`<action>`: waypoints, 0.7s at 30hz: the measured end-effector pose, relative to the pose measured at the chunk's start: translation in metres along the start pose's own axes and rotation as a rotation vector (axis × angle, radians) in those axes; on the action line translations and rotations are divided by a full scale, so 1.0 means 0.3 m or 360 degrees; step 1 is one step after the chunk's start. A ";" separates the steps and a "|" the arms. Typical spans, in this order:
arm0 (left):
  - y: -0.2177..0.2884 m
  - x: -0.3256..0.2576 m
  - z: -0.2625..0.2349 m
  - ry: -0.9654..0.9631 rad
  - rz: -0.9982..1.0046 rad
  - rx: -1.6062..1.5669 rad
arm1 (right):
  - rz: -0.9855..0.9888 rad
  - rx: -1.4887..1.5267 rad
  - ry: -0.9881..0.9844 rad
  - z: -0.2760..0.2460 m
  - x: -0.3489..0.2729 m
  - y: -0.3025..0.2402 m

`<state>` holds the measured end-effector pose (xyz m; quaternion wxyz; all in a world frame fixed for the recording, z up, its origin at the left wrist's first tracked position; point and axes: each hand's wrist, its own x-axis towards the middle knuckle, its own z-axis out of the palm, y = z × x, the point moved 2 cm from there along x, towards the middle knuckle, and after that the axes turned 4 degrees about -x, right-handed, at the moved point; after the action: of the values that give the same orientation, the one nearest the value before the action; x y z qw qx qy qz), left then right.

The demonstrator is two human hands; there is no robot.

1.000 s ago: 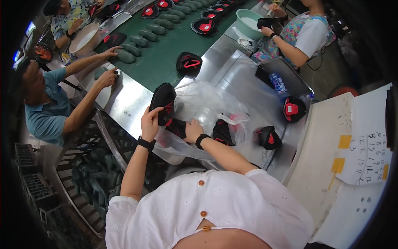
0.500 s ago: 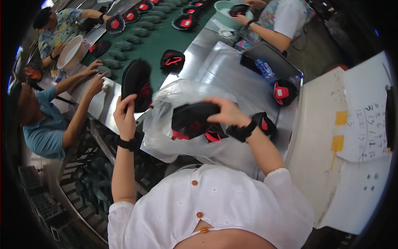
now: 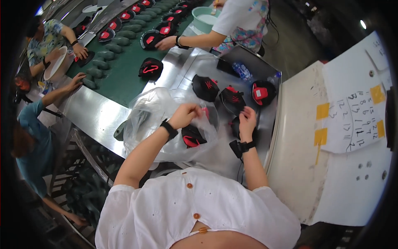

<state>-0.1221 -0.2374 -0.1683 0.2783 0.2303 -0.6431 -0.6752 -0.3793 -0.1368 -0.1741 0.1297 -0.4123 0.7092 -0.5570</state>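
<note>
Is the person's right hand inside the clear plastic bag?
No, the right hand rests on a black shoe piece outside the clear plastic bag.

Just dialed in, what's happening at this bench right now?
A person at a steel table is bagging black-and-red shoe uppers. The left hand grips the rim of a clear plastic bag that already holds one upper. The right hand rests on another upper beside the bag. Three more uppers lie further back. Other workers handle similar pieces along the green conveyor.
</note>
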 end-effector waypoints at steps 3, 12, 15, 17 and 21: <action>-0.028 -0.124 0.010 -0.0325 -0.0555 -0.0310 | -0.0004 0.0393 -0.1039 0.124 -0.147 -0.300; -0.126 -0.145 0.154 -0.0193 0.0240 0.1468 | -0.0465 -0.1592 -0.0998 0.213 -0.148 -0.076; -0.168 -0.077 0.188 -0.0386 -0.0127 0.1825 | -0.0508 -0.1484 -0.0937 0.228 -0.149 -0.074; -0.180 -0.042 0.167 -0.0584 -0.0568 0.1858 | -0.0437 -0.1307 -0.0782 0.225 -0.128 -0.101; -0.325 -0.036 0.044 -0.0028 -0.0585 0.0425 | -0.0287 -0.1425 -0.0422 0.136 -0.033 -0.041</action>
<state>-0.1308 -0.2187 -0.2652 0.1119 0.3724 -0.6765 -0.6254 -0.3414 -0.1578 -0.1800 -0.0203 -0.5552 0.8182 -0.1480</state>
